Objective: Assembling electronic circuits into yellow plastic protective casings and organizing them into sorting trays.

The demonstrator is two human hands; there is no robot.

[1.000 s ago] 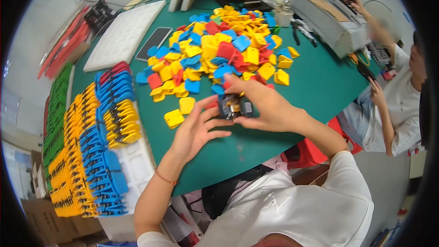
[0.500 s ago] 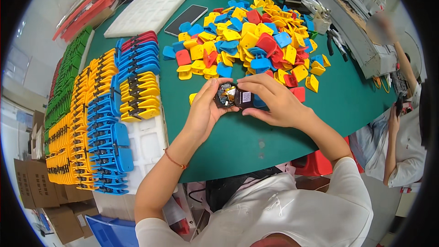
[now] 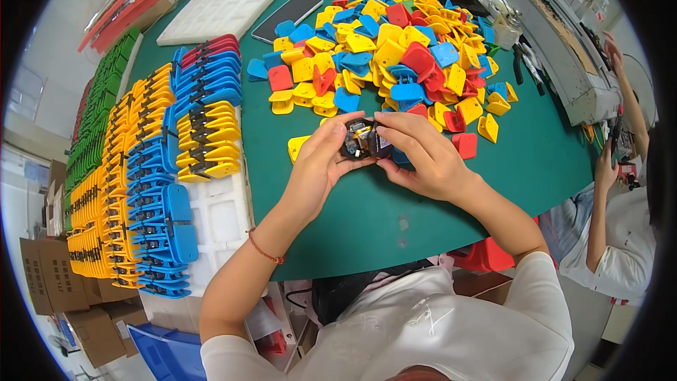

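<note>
My left hand (image 3: 319,164) grips a small black plastic casing (image 3: 357,140), its open face showing a circuit board and yellowish parts inside. From the right, my right hand (image 3: 425,157) holds the black cover (image 3: 383,146) of the casing, pressed close against the casing's edge. Fingers hide much of both pieces. Just beyond my hands lies a heap of loose yellow, blue and red plastic clip halves (image 3: 388,53). A single yellow piece (image 3: 297,147) rests beside my left hand.
Rows of assembled yellow, blue, red and green clips (image 3: 209,142) stand in white foam trays (image 3: 222,216) at left. Behind are a phone (image 3: 288,18) and another foam tray (image 3: 236,1). Pliers (image 3: 529,67) and a grey machine (image 3: 564,56) lie right, near another person (image 3: 613,226).
The cover in my right hand has turned in against the casing, so its white label is now mostly hidden. Both hands sit slightly farther right in the picture.
</note>
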